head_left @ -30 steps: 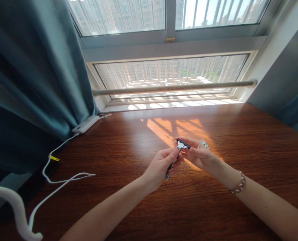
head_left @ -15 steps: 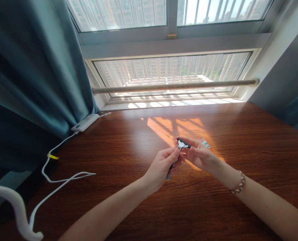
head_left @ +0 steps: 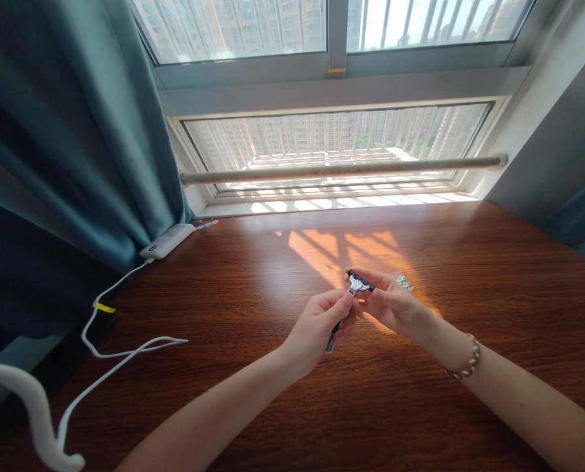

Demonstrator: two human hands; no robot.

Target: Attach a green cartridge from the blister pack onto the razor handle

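Over the middle of the wooden table, a razor point(head_left: 358, 283) with a silver neck and dark head is held tilted, its head up and to the right. My left hand point(head_left: 322, 324) is closed around its handle, whose end sticks out below the fingers. The fingers of my right hand point(head_left: 388, 298) are closed on the dark razor head from the right side; part of them is hidden behind it. Just beyond my right hand lies a small clear plastic pack point(head_left: 403, 282) with green strips.
The brown wooden table point(head_left: 253, 282) reaches to a window with a white horizontal rail point(head_left: 342, 170). At the left, a white power strip point(head_left: 168, 240) lies by a blue curtain point(head_left: 100, 131). A white cable point(head_left: 125, 355) runs across the table's left side, near a curved white stand point(head_left: 31, 400).
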